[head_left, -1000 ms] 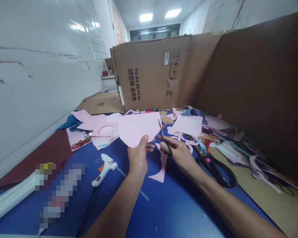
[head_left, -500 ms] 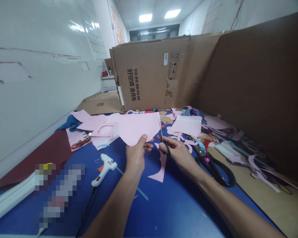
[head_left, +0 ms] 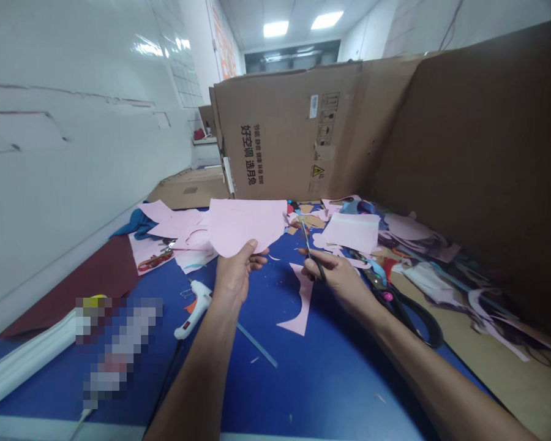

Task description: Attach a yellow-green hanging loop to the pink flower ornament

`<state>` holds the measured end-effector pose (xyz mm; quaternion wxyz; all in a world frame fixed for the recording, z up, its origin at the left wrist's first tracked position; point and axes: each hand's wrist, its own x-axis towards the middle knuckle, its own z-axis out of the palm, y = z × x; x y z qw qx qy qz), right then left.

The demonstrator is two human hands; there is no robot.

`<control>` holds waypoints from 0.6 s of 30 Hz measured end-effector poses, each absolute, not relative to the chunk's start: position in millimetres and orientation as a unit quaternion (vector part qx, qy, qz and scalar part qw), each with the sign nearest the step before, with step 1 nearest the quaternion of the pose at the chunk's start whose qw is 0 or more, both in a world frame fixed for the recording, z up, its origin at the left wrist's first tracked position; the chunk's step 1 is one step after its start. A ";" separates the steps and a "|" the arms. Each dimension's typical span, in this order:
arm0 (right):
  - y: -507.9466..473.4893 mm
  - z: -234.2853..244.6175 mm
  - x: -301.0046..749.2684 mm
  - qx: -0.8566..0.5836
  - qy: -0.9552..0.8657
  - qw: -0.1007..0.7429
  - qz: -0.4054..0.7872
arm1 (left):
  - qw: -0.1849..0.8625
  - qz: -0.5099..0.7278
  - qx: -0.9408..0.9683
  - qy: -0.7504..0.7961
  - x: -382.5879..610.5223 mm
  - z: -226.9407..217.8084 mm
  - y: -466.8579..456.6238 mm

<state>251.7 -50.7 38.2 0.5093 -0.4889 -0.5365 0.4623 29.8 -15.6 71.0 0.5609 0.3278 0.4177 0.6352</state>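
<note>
My left hand [head_left: 233, 274] pinches the lower edge of a pink paper sheet [head_left: 243, 224] and holds it up above the blue table [head_left: 321, 373]. My right hand [head_left: 337, 278] grips a small pair of scissors [head_left: 310, 251] with the blades pointing up, a short way right of the sheet and apart from it. A curved pink offcut [head_left: 298, 300] lies on the table between my hands.
A white glue gun [head_left: 193, 308] lies left of my left arm. Large black scissors [head_left: 406, 309] rest to the right among paper scraps. More pink sheets [head_left: 177, 226] lie behind. Cardboard walls [head_left: 303, 135] close the back and right; a white wall runs along the left.
My left hand has drawn the pink sheet to the left, away from the scissors. The blades now stand clear of the paper's edge.
</note>
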 end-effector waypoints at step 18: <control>-44.9 60.6 293.1 -0.466 -0.388 0.639 0.473 | 0.607 0.498 0.441 0.435 34.3 67.5 -23.4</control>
